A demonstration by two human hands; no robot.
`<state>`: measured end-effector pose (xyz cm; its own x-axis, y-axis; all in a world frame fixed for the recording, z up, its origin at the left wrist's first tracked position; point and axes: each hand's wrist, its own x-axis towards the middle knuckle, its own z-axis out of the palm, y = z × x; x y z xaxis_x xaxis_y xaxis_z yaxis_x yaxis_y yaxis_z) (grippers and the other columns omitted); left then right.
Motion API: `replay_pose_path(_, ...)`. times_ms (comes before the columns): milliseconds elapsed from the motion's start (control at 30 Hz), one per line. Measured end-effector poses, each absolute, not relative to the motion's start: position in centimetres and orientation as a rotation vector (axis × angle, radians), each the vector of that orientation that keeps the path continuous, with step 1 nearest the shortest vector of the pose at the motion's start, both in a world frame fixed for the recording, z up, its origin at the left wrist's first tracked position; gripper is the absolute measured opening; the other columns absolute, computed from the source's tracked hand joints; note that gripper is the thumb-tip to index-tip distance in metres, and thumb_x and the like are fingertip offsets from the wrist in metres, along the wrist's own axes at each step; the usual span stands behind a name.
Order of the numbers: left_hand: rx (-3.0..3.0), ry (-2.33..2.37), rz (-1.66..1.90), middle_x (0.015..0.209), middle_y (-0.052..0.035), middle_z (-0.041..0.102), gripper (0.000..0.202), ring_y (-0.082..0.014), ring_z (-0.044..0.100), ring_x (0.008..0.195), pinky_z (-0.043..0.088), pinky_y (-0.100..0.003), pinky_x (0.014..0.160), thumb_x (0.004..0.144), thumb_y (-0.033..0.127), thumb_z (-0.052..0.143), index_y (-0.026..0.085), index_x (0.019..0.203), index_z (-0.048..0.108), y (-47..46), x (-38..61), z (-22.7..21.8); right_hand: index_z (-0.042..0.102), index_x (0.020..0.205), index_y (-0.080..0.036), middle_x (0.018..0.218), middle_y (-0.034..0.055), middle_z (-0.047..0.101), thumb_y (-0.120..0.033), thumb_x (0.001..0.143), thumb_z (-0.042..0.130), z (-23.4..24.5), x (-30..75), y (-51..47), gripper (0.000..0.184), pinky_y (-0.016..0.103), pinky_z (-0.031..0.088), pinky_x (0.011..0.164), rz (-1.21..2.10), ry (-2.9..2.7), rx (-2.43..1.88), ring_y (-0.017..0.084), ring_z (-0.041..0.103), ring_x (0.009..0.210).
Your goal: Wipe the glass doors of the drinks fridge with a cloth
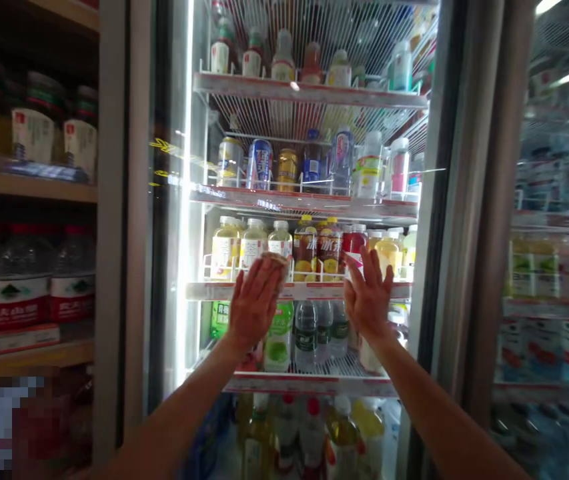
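Both my hands are raised in front of a glass-door drinks fridge, backs towards me. My left hand (pixel 254 303) has its fingers close together, and a small tan object (pixel 275 262) shows at the fingertips. What that object is, and whether the hand holds it, I cannot tell. My right hand (pixel 367 293) has its fingers spread and holds nothing. It is nearest a red-capped bottle (pixel 354 245) and the white shelf edge (pixel 299 291). Bottles of juice (pixel 225 248) stand just above the hands, and bottled water (pixel 306 335) stands below them.
Wire fridge shelves (pixel 309 87) hold cans and bottles above. A dark door frame (pixel 439 200) separates this section from a second fridge door (pixel 554 200) at right. Wooden shelves (pixel 29 187) at left hold large water bottles and jars.
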<state>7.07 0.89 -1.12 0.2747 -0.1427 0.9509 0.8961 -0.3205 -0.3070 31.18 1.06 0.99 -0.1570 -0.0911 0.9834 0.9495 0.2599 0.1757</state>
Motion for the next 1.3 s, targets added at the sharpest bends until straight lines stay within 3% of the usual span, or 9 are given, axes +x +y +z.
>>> replay_pose_path(133,-1.447,-0.784,-1.324,0.141,-0.0092,0.044,0.054,-0.0198,0.029,0.137,0.018,-0.042,0.114,0.087,0.024,0.046,0.022,0.140,0.034,1.2,4.6,-0.5,0.036,0.139,-0.028,0.147,0.0064,0.036,-0.022,0.089,0.041,1.0,31.3,1.1,0.051,0.048,0.017,0.111,-1.154,-1.394,-0.842,0.024,0.030,0.137)
replay_pose_path(300,-1.029,-1.084,-1.787,0.148,-0.0170,0.028,0.054,-0.0272,0.021,0.139,0.021,-0.050,0.111,0.090,0.029,0.041,0.015,0.141,0.031,1.7,0.1,1.1,0.035,0.140,-0.028,0.147,0.0060,0.036,-0.023,0.089,0.042,1.0,31.1,1.1,0.052,0.048,0.018,0.111,-1.156,-1.370,-0.861,0.023,0.029,0.138)
replay_pose_path(367,-1.127,-1.026,-1.689,0.149,-0.0158,0.027,0.055,-0.0253,0.018,0.140,0.020,-0.047,0.112,0.090,0.026,0.041,0.015,0.142,0.027,1.4,2.0,0.7,0.034,0.140,-0.029,0.147,0.0056,0.036,-0.023,0.089,0.042,1.0,31.0,1.1,0.052,0.048,0.017,0.111,-1.152,-1.369,-0.866,0.023,0.029,0.138)
replay_pose_path(500,-1.582,-0.657,-1.164,0.142,-0.0067,0.043,0.057,-0.0170,0.022,0.139,0.015,-0.038,0.116,0.088,0.021,0.043,0.021,0.143,0.026,0.7,7.4,-1.2,0.033,0.140,-0.030,0.148,0.0040,0.034,-0.022,0.089,0.040,1.1,31.2,0.9,0.053,0.048,0.017,0.111,-1.135,-1.393,-0.862,0.023,0.028,0.138)
replay_pose_path(567,-1.633,-0.592,-1.091,0.139,-0.0047,0.047,0.057,-0.0150,0.024,0.138,0.012,-0.037,0.116,0.088,0.021,0.045,0.023,0.142,0.027,0.6,7.7,-1.6,0.033,0.140,-0.030,0.148,0.0044,0.035,-0.022,0.089,0.040,1.1,31.3,0.9,0.052,0.048,0.017,0.112,-1.138,-1.396,-0.854,0.023,0.029,0.138)
replay_pose_path(767,-1.232,-0.995,-1.593,0.148,-0.0143,0.028,0.056,-0.0237,0.019,0.140,0.018,-0.046,0.113,0.089,0.026,0.043,0.018,0.143,0.027,1.1,3.9,0.0,0.034,0.140,-0.027,0.147,0.0075,0.035,-0.022,0.088,0.041,1.0,31.2,1.1,0.052,0.050,0.017,0.111,-1.147,-1.392,-0.859,0.025,0.029,0.137)
replay_pose_path(1000,-1.603,-0.641,-1.135,0.140,-0.0061,0.045,0.057,-0.0178,0.027,0.137,0.015,-0.040,0.115,0.088,0.021,0.044,0.023,0.142,0.027,0.9,8.3,-1.5,0.028,0.143,-0.030,0.149,0.0054,0.033,-0.022,0.089,0.040,1.0,31.3,1.2,0.056,0.051,0.016,0.112,-1.140,-1.402,-0.840,0.024,0.029,0.137)
replay_pose_path(1200,-1.227,-0.977,-1.610,0.149,-0.0129,0.027,0.056,-0.0248,0.021,0.140,0.015,-0.048,0.113,0.090,0.028,0.041,0.020,0.143,0.026,1.3,2.4,-0.5,0.032,0.140,-0.028,0.145,0.0073,0.038,-0.023,0.089,0.040,1.1,31.2,0.9,0.052,0.050,0.018,0.111,-1.150,-1.397,-0.877,0.023,0.029,0.138)
replay_pose_path(1300,-1.251,-0.991,-1.612,0.150,-0.0141,0.025,0.057,-0.0256,0.018,0.140,0.018,-0.049,0.112,0.090,0.027,0.042,0.018,0.143,0.025,1.0,3.6,-0.8,0.033,0.140,-0.028,0.146,0.0074,0.037,-0.023,0.089,0.040,1.0,31.1,1.0,0.051,0.050,0.017,0.111,-1.141,-1.387,-0.878,0.023,0.029,0.138)
